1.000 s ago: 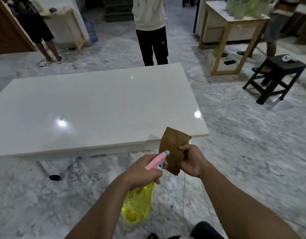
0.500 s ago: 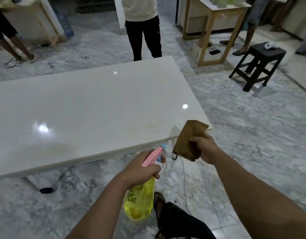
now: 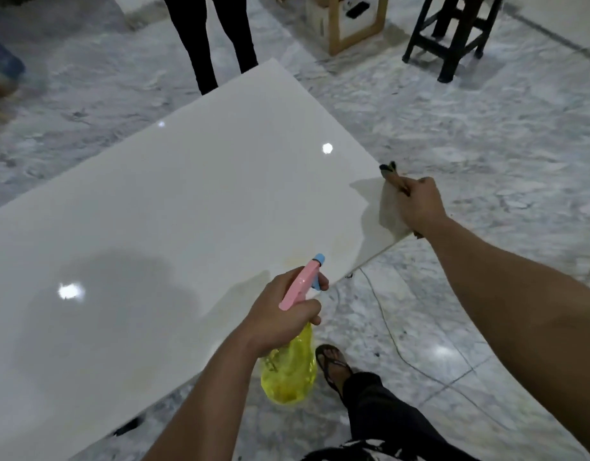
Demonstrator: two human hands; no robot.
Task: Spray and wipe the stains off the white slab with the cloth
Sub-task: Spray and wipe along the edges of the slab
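The white slab point(image 3: 187, 201) fills the left and middle of the head view, glossy, with faint yellowish stains near its right front edge. My left hand point(image 3: 280, 314) grips a spray bottle point(image 3: 292, 371) with a yellow body and pink head; its blue nozzle points over the slab's front edge. My right hand point(image 3: 420, 207) holds the brown cloth point(image 3: 392, 176) bunched at the slab's right corner; most of the cloth is hidden by the fist.
A person's dark-trousered legs point(image 3: 213, 41) stand at the slab's far edge. A black stool point(image 3: 453, 38) and a wooden table leg with a box point(image 3: 350, 24) stand at the back right. A thin cable point(image 3: 387, 324) runs across the marble floor by my sandalled foot point(image 3: 333, 364).
I have stepped closer, and the view now tilts down onto the slab. My right hand carried the cloth up and right to the slab's corner. My left hand raised the bottle over the front edge.
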